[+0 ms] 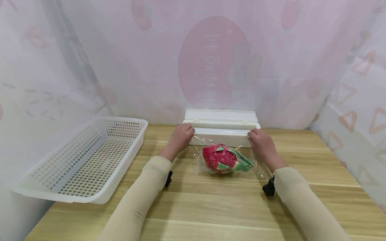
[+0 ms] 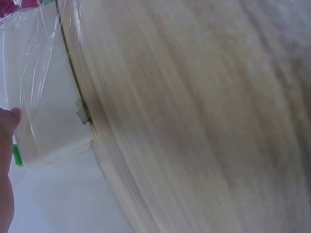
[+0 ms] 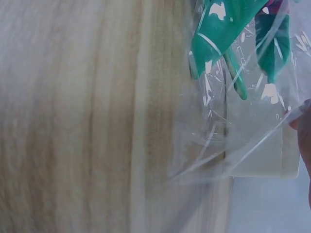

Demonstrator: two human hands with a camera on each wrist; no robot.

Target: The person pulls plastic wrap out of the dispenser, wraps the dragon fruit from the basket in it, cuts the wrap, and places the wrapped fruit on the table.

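Observation:
A white plastic-wrap dispenser box point(image 1: 223, 125) stands at the far edge of the table, its lid point(image 1: 221, 115) raised. Clear plastic wrap point(image 1: 198, 160) stretches from it toward me over a red and green toy dragon fruit point(image 1: 219, 158). My left hand point(image 1: 180, 137) pinches the wrap at the box's left front edge. At the right front edge, my right hand point(image 1: 263, 144) pinches the other side. The right wrist view shows the fruit's green leaves point(image 3: 226, 29) under wrinkled film. In the left wrist view, film hangs along the white box wall point(image 2: 53, 102).
A white perforated plastic basket point(image 1: 99, 164) stands at the left, overhanging the wooden table's point(image 1: 217, 211) left edge. Pale printed curtains point(image 1: 144, 77) enclose the back and both sides. Dark wrist cameras point(image 1: 269, 186) sit under my sleeves.

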